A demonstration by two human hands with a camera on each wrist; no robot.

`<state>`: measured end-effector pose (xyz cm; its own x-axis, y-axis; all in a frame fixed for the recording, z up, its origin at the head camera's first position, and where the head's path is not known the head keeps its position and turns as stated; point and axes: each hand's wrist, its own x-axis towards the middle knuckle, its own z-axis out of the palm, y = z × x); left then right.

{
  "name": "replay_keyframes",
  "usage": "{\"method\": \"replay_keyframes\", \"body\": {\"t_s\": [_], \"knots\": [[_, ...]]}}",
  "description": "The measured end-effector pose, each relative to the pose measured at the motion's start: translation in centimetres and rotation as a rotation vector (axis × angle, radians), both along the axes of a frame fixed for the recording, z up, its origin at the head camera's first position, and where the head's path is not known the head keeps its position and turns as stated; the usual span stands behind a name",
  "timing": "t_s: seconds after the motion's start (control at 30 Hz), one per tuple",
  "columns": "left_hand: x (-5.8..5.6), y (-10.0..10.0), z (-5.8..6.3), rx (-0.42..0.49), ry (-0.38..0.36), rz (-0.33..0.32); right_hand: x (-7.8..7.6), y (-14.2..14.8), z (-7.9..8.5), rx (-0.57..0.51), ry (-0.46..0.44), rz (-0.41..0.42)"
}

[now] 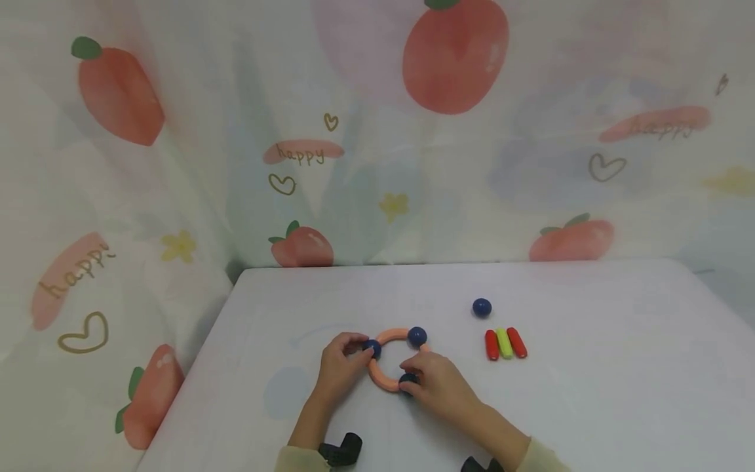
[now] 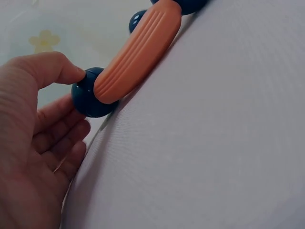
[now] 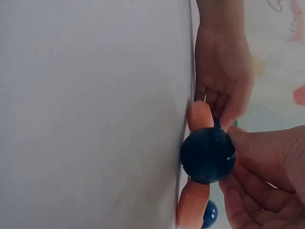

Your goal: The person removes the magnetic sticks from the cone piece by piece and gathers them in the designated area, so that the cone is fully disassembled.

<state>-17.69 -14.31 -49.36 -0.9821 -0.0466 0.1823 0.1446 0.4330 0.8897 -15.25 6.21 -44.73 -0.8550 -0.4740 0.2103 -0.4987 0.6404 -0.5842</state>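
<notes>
Three curved orange rods (image 1: 382,377) and three dark blue balls form a ring lying on the white table. My left hand (image 1: 339,368) pinches the ring's left ball (image 2: 85,98) between thumb and fingers, where a ribbed orange rod (image 2: 138,55) meets it. On the near side, my right hand (image 1: 444,388) holds another blue ball (image 3: 208,155) by thumb and fingertips, with an orange rod on either side of it. The third ball (image 1: 417,337) sits at the far right of the ring, untouched. My right hand partly covers the right-hand rod in the head view.
A loose blue ball (image 1: 482,307) lies right of the ring, farther back. Below it, two red rods (image 1: 492,345) flank a yellow-green rod (image 1: 504,343). A patterned curtain (image 1: 366,196) hangs behind the table (image 1: 619,367) and along its left side.
</notes>
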Motion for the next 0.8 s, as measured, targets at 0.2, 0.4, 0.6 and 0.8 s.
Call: {"method": "replay_keyframes", "body": {"t_s": [0.2,0.4,0.6,0.8], "knots": [[-0.1,0.1,-0.2,-0.043,0.136,-0.034,-1.0,0.8,0.1,0.001,-0.01,-0.042],[-0.2,0.1,-0.2,-0.185,0.267,-0.136,-2.3,1.5,0.9,-0.014,-0.108,-0.06],[0.1,-0.1,0.2,-0.219,0.273,-0.211,-2.9,0.8,0.8,-0.043,-0.016,-0.182],[-0.1,-0.1,0.1,-0.225,0.312,-0.235,-2.6,-1.0,-0.1,-0.096,0.051,-0.104]]}}
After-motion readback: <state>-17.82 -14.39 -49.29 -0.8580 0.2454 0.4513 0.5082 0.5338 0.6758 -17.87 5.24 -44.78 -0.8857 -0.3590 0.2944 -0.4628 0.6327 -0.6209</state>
